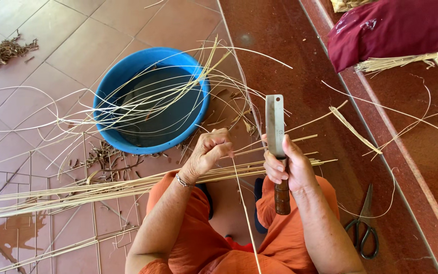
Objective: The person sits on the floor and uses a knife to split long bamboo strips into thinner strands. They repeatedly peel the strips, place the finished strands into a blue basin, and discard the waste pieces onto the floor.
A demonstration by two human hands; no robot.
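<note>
No labels, signs or screens show anywhere around the hands. The only thing that might count as a package is the dark red glossy bag or wrapped bundle (396, 28), lying on the raised step well beyond the right hand (286, 165), up and to its right. It looks like plastic, soft and rumpled, though the view cuts it off at the edge.

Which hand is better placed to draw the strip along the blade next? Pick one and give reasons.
Left, probably. The left hand already pinches the strip in its fingers, beside the knife. The right hand is wrapped around the knife's handle, blade upright, so it is occupied.
</note>
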